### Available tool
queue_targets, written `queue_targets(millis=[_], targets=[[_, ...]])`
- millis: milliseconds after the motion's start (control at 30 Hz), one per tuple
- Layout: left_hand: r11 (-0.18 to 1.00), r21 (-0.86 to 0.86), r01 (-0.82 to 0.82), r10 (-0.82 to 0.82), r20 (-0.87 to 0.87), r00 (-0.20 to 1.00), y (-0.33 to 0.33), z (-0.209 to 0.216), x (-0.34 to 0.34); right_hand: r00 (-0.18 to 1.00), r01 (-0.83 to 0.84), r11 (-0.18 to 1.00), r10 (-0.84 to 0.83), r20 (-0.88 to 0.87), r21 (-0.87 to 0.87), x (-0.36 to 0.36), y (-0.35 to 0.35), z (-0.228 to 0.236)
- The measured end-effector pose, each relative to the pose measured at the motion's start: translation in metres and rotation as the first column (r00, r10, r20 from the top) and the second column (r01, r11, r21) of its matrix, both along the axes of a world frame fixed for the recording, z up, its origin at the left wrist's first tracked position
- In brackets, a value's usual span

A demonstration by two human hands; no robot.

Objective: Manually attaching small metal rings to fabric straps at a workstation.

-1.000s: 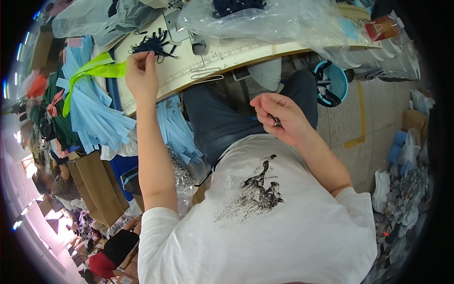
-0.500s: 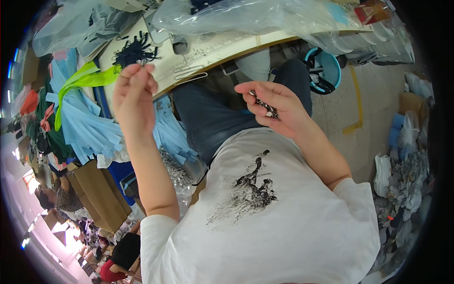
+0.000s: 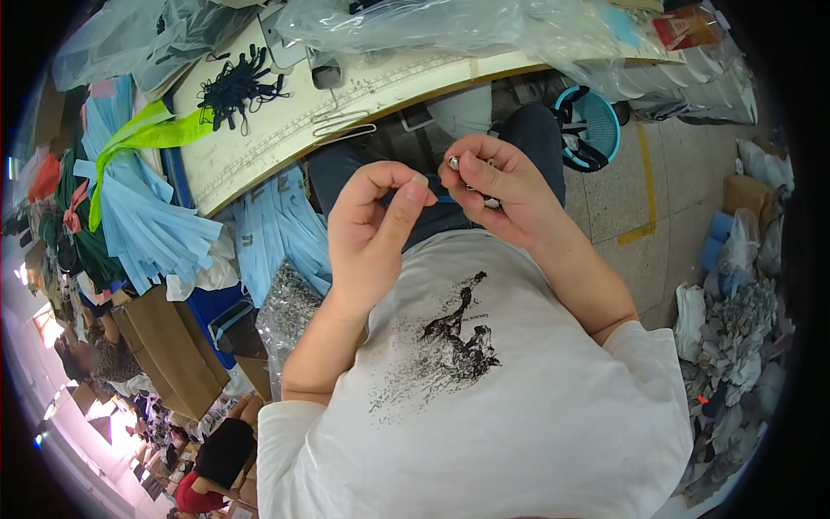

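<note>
Over my lap, my left hand and my right hand are close together with a small gap between their fingertips. The left thumb and index finger are pinched; anything between them is too small to make out. Inside the curled fingers of the right hand are several small shiny metal pieces, silver with dark gaps, partly hidden by the thumb. Beyond the left hand, a pile of dark navy cord loops lies on the white table. A bent wire piece rests by the table's near edge.
Light blue fabric strips and a neon yellow strip hang at the left. A clear bag of small grey pieces is beside my left forearm. A blue basket stands on the floor. Plastic sheeting covers the table's back.
My left hand has come from beside the cord pile, right and toward me, to the right hand. The right hand's thumb has shifted over the metal pieces.
</note>
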State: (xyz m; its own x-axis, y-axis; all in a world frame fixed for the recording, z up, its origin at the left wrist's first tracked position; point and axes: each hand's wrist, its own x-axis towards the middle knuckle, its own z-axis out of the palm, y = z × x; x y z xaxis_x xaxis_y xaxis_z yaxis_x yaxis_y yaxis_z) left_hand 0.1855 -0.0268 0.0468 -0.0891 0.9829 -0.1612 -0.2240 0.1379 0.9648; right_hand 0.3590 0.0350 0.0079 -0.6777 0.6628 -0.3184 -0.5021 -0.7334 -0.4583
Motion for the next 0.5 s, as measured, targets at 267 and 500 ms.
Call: queue_targets(millis=[267, 500], targets=[[0.98, 0.197, 0.002, 0.084, -0.431, 0.899, 0.005, -0.01, 0.007, 0.993, 0.03, 0.998, -0.035, -0.111, -0.053, -0.004, -0.002, 0.001], [0.894, 0.424, 0.144, 0.246, -0.733, 0.634, 0.012, -0.006, 0.005, 0.995, 0.018, 0.997, -0.026, -0.098, -0.08, -0.005, -0.003, 0.001]])
